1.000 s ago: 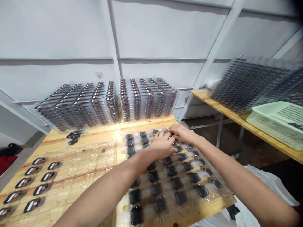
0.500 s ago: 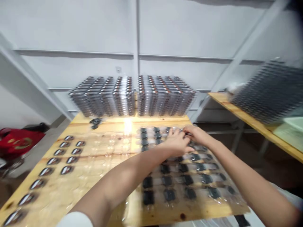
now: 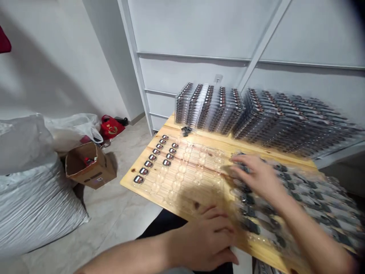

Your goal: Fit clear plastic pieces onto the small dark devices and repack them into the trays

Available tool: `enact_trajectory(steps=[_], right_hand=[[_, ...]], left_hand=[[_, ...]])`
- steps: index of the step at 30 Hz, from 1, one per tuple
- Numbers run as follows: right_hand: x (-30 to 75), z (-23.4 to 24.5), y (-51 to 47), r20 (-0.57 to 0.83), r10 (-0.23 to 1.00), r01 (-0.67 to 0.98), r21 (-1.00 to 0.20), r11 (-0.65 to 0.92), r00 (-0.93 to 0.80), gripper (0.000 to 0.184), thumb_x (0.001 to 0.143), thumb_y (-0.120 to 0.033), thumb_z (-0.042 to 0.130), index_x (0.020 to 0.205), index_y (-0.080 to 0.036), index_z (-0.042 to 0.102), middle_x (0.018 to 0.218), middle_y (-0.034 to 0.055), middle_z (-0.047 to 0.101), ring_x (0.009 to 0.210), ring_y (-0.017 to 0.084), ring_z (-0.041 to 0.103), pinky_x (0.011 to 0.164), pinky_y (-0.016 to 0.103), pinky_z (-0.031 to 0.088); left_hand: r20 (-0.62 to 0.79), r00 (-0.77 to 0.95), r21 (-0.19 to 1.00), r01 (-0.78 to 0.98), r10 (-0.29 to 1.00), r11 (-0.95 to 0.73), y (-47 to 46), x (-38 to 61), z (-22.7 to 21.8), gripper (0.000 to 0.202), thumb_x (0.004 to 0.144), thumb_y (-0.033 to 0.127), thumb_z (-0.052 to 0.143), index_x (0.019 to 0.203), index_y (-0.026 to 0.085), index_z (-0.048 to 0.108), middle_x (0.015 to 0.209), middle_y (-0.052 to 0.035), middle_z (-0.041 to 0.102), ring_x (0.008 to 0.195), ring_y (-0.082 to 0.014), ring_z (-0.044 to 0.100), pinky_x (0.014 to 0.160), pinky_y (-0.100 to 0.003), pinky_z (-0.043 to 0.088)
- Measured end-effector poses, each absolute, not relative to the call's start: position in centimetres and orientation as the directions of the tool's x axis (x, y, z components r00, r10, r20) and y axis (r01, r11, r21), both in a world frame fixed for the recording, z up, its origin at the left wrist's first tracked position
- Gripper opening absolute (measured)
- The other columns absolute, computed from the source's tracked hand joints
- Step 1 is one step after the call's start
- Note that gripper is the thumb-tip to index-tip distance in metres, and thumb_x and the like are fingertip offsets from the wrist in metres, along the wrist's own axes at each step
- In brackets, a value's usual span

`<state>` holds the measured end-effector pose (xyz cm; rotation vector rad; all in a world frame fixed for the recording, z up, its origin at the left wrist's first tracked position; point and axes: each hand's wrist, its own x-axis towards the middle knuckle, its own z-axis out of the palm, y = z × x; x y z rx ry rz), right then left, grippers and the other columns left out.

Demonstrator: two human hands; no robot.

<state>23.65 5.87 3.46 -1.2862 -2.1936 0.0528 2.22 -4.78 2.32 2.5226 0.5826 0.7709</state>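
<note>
My right hand (image 3: 255, 176) lies on the far left part of a clear blister tray (image 3: 316, 199) filled with black parts; its fingers stretch out flat, smeared by motion. My left hand (image 3: 207, 239) rests at the wooden table's (image 3: 196, 203) front edge, fingers stretched toward the tray's near corner, holding nothing that I can see. To the left lies a second clear tray (image 3: 185, 173), with two rows of silver-and-red badges (image 3: 155, 156) at its left end.
Two tall stacks of filled clear trays (image 3: 211, 106) (image 3: 285, 121) stand along the table's back edge, with a few loose black parts (image 3: 186, 130) before them. On the floor to the left are an open cardboard box (image 3: 88, 165), big white bags (image 3: 31, 190) and a red bag (image 3: 112, 127).
The view has swung left, and the floor and box now show. My left hand has come back from the tray's far end to the table's front edge. My right hand stays on the tray.
</note>
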Motion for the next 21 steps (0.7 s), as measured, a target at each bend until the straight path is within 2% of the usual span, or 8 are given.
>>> enact_trajectory(steps=[3, 5, 8, 12, 21], right_hand=[[13.3, 1.7, 6.8, 0.373, 0.814, 0.702, -0.418, 0.576, -0.446, 0.02, 0.081, -0.03, 0.051, 0.092, -0.016, 0.061, 0.095, 0.0059, 0.061, 0.092, 0.02, 0.053, 0.083, 0.032, 0.04], [8.2, 0.5, 7.5, 0.277, 0.839, 0.714, -0.44, 0.545, -0.469, 0.023, 0.077, -0.024, 0.056, 0.097, -0.016, 0.06, 0.098, 0.0055, 0.06, 0.095, 0.019, 0.05, 0.086, 0.03, 0.037], [3.7, -0.8, 8.3, 0.15, 0.886, 0.807, -0.368, 0.461, -0.438, 0.028, 0.073, -0.018, 0.056, 0.102, -0.018, 0.059, 0.101, 0.0038, 0.058, 0.098, 0.02, 0.046, 0.086, 0.03, 0.032], [1.4, -1.7, 8.7, 0.071, 0.91, 0.867, -0.282, 0.412, -0.409, 0.023, 0.073, -0.019, 0.051, 0.096, -0.018, 0.059, 0.093, 0.0039, 0.06, 0.09, 0.022, 0.047, 0.078, 0.03, 0.029], [-0.1, -2.3, 8.9, 0.01, 0.944, 0.929, -0.173, 0.328, -0.331, 0.024, 0.071, -0.018, 0.048, 0.094, -0.019, 0.057, 0.088, 0.0042, 0.06, 0.084, 0.021, 0.045, 0.069, 0.027, 0.024]], left_hand=[[0.429, 0.654, 0.621, 0.287, 0.623, -0.729, -6.4, -2.7, 1.4, 0.021, 0.083, 0.033, 0.05, 0.092, 0.014, 0.057, 0.094, -0.0059, 0.06, 0.102, -0.0171, 0.048, 0.098, -0.032, 0.035], [0.427, 0.593, 0.68, 0.287, 0.682, -0.675, -7.1, -5.4, 0.8, 0.019, 0.083, 0.028, 0.051, 0.095, 0.014, 0.056, 0.095, -0.0074, 0.059, 0.101, -0.017, 0.048, 0.094, -0.031, 0.039], [0.413, 0.504, 0.75, 0.284, 0.758, -0.597, -7.8, -8.6, -0.1, 0.018, 0.082, 0.022, 0.051, 0.098, 0.016, 0.055, 0.097, -0.0077, 0.058, 0.099, -0.0166, 0.05, 0.088, -0.029, 0.043], [0.329, 0.459, 0.797, 0.333, 0.825, -0.504, -8.3, -11.0, -0.9, 0.019, 0.081, 0.02, 0.051, 0.1, 0.019, 0.055, 0.099, -0.0071, 0.059, 0.101, -0.0172, 0.051, 0.091, -0.029, 0.043], [0.362, 0.404, 0.823, 0.285, 0.84, -0.491, -7.8, -12.4, -1.6, 0.017, 0.082, 0.02, 0.051, 0.098, 0.018, 0.057, 0.097, -0.0074, 0.06, 0.096, -0.0172, 0.053, 0.086, -0.028, 0.046]])
